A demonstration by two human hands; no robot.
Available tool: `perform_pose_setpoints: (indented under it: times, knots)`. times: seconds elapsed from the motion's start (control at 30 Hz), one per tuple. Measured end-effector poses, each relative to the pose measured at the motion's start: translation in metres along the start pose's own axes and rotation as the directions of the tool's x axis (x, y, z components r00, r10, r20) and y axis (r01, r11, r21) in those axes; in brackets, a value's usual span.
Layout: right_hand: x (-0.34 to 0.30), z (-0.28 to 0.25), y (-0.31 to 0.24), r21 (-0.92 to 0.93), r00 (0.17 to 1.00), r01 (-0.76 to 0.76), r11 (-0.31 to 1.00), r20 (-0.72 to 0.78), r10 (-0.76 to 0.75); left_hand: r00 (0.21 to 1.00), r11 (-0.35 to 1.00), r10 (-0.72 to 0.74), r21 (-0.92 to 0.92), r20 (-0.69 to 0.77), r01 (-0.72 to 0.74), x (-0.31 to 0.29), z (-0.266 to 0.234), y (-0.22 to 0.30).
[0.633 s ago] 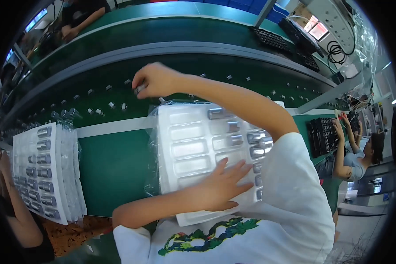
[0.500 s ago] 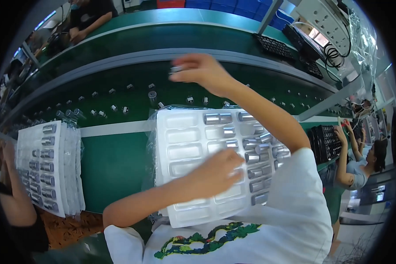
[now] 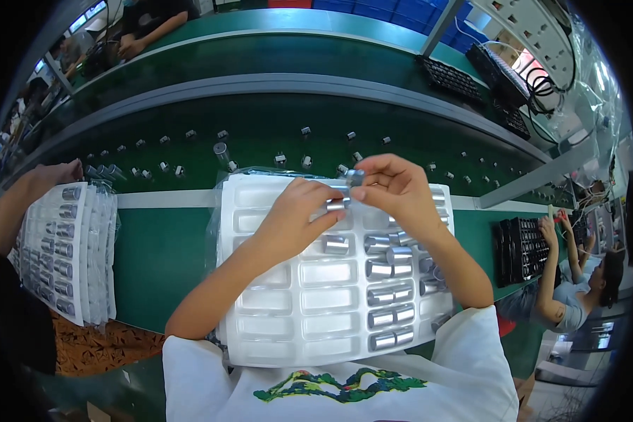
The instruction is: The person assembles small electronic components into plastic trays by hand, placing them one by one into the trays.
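A white plastic tray (image 3: 264, 328) with rows of oblong pockets lies in front of me, its right-hand pockets filled with silver metal cylinders (image 3: 382, 318). Over the tray's upper part, my left hand (image 3: 297, 214) is closed on a short silver cylinder (image 3: 337, 204) between thumb and fingers. My right hand (image 3: 399, 190) pinches a small silver metal piece (image 3: 355, 178) close to that cylinder; whether the two touch I cannot tell. Below my left fingers another cylinder (image 3: 335, 245) lies in a pocket. Several left pockets hold nothing.
Small metal parts (image 3: 307, 162) stand scattered on the green surface beyond the tray, with a taller cylinder (image 3: 221, 151). At left, another person's arm (image 3: 32, 190) reaches over a stacked tray (image 3: 84, 260). Black trays (image 3: 520, 246) and a co-worker (image 3: 573, 288) are at right.
My right hand has come back from the far surface to the tray with its small metal piece. My left hand has moved up to meet it and now grips a cylinder.
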State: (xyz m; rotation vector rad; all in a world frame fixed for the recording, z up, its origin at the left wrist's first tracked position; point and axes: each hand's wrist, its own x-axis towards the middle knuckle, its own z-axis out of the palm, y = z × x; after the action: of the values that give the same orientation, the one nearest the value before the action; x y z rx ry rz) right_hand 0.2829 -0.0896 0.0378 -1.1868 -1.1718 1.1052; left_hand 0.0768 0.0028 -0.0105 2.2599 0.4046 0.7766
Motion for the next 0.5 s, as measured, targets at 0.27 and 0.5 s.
perform_pose_setpoints:
  times: [0.27,0.5]
  knots:
    - [-0.006,0.002,-0.005,-0.182,0.984,0.145,0.973,-0.073,-0.160,0.887,0.349,-0.460,-0.910,0.041,0.223,-0.003,-0.005,-0.002]
    - [-0.009,0.010,-0.002,-0.505,0.934,0.349,0.790,0.113,-0.340,0.898,0.355,-0.425,-0.892,0.114,0.281,-0.005,-0.005,0.005]
